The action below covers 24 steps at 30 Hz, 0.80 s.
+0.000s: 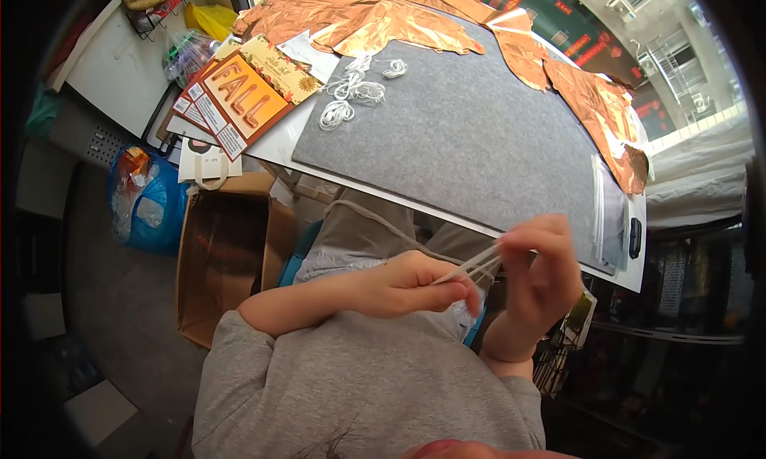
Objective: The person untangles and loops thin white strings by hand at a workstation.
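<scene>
White worktop (630,271) stands ahead of the hands and carries a grey mat (463,132); a curtain (694,200) hangs beyond its right end.

Hand state: the left hand (419,283) is closed, pinching white string (476,264) between thumb and fingers. The right hand (542,263) has its fingertips drawn together on the other end of the span; blur hides the exact contact. The string is located between the two hands, in the air above the lap, near the worktop's near edge.

Possible faults:
- Tangling. Several strands run close together between the hands; if they cross under slack, a knot may form.
- Slipping. The string is thin and appears smooth; a light pinch may release one strand while the others stay held.
- Dropping. With no support beneath the span except the lap, a released end could fall between the knees.
- Mixing. Loose coils (355,88) ahead of the left hand lie close together, so lifting one may snag its neighbours.

Materials: the mat is flat and matt, with a felt-like surface. Copper foil sheets (391,28) along the far side of the mat are thin, glossy and creased, with curved outlines; rough handling might tear them. Printed packets (247,96), ahead and to the left of the left hand, are flat and rectangular. Nearer that hand, a cardboard box (278,228) stands open, brown and straight-sided.
</scene>
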Available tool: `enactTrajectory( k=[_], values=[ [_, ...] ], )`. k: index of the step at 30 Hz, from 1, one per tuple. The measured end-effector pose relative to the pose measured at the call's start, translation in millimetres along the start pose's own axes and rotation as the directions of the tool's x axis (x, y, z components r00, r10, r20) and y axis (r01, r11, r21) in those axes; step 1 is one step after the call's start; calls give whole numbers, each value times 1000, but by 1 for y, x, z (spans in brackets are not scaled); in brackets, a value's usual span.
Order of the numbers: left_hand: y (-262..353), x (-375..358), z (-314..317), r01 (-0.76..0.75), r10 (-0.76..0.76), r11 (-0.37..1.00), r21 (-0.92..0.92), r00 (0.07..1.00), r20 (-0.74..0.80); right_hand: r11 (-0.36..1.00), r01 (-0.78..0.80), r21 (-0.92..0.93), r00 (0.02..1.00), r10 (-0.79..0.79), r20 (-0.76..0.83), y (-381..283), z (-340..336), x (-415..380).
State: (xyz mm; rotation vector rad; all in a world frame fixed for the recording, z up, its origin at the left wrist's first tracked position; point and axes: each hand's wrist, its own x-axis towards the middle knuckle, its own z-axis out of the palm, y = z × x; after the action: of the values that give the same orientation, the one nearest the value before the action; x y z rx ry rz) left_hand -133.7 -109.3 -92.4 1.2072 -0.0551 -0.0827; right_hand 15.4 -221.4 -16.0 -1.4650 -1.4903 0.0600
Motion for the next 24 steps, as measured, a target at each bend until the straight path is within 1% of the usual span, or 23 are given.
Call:
enactTrajectory(
  k=[2, 3, 4, 5, 6, 7, 8, 10, 11, 12, 13, 14, 15, 16, 17, 18, 19, 20, 21, 22, 23, 24],
  values=[
    [-13, 0, -2, -226, 221, 961, -160, 974, -51, 998, -33, 62, 967, 48, -252, 6, -1, -4],
    [-14, 0, -1, -227, 221, 960, -162, 974, -53, 1000, 24, -10, 962, -25, -272, 10, -2, -6],
    [-14, 1, 0, -289, 245, 929, -232, 949, -199, 1000, 25, -8, 963, -26, -270, 13, 0, -7],
    [-14, 2, 0, -357, 252, 888, -290, 905, -342, 977, 199, -78, 957, -211, -197, 15, 2, -10],
    [-13, 3, 1, -427, 240, 839, -336, 846, -477, 920, 368, -135, 917, -383, -113, 17, 5, -14],
    [-8, 5, 1, -466, 210, 802, -374, 806, -554, 905, 406, -124, 913, -408, 10, 16, 10, -20],
    [1, 3, 3, -468, 210, 801, -374, 804, -556, 889, 444, -109, 893, -430, 133, 16, 18, -25],
    [19, -1, 9, -517, 79, 691, -506, 750, -657, 832, 534, -150, 833, -488, 262, 24, 41, -33],
    [21, -2, 9, -534, 130, 697, -478, 750, -648, 832, 534, -152, 833, -487, 263, 31, 50, -39],
    [17, -3, 5, -533, 130, 697, -479, 751, -647, 877, 474, -84, 874, -456, 171, 38, 59, -44],
    [11, -4, -3, -598, 225, 552, -581, 778, -586, 910, 416, -9, 907, -414, 81, 42, 66, -47],
    [10, -4, -7, -626, 329, 392, -674, 780, -533, 908, 418, -8, 906, -416, 81, 39, 71, -50],
    [15, -4, -3, -666, 299, 373, -647, 746, -596, 975, 185, 124, 982, -189, 25, 36, 74, -54],
    [15, -2, -3, -667, 302, 373, -644, 744, -596, 963, -53, 263, 999, 54, 4, 34, 76, -56],
    [16, -1, -3, -678, 321, 351, -646, 735, -597, 908, -199, 369, 975, 147, 167, 34, 75, -52],
    [16, 0, -2, -685, 339, 328, -650, 728, -596, 783, -392, 483, 915, 280, 290, 36, 74, -59],
    [14, 2, -3, -683, 341, 329, -652, 730, -593, 749, -407, 523, 911, 292, 290, 37, 73, -62],
    [10, 3, -4, -697, 363, 436, -570, 715, -597, 712, -419, 563, 907, 303, 293, 38, 72, -62],
    [8, 4, -4, -700, 385, 533, -475, 701, -601, 713, -419, 562, 907, 301, 294, 38, 67, -60],
    [9, 5, -2, -702, 386, 532, -474, 699, -602, 726, -366, 583, 929, 250, 272, 36, 61, -54],
    [14, 6, 2, -665, 259, 572, -481, 702, -664, 735, -311, 602, 949, 199, 246, 36, 57, -49],
    [17, 6, 5, -623, 126, 606, -494, 689, -714, 735, -311, 603, 949, 200, 245, 35, 55, -45]
  ],
)
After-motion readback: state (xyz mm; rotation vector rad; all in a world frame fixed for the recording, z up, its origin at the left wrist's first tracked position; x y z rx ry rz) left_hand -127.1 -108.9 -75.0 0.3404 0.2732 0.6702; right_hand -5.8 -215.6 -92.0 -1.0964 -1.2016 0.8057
